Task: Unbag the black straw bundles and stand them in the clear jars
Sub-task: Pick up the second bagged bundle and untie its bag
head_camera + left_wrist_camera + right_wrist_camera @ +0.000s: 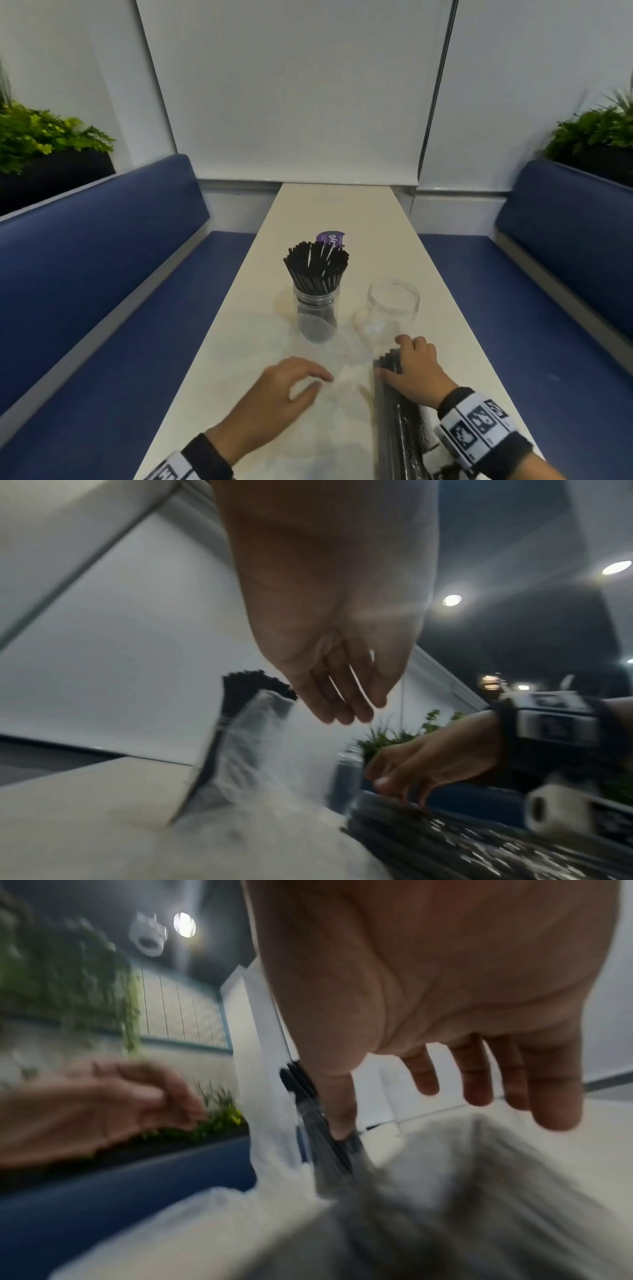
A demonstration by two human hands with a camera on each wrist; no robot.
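Observation:
A clear jar (315,310) holding black straws (317,263) stands mid-table. An empty clear jar (394,301) stands to its right. Near the front right lies a bagged black straw bundle (400,431), pointing away from me. My right hand (390,356) rests on its far end, fingers spread, thumb against its left side. The right wrist view shows the thumb (337,1123) touching the bundle (342,1156). An empty clear bag (342,404) lies crumpled to the left of the bundle. My left hand (322,382) hovers over it, fingers relaxed (346,712) and holding nothing that I can see.
The narrow white table (335,212) runs away from me to a white wall. Blue benches (120,291) (513,291) flank it. A purple tag (330,239) shows behind the straws. Planters (44,144) (596,137) sit behind the benches.

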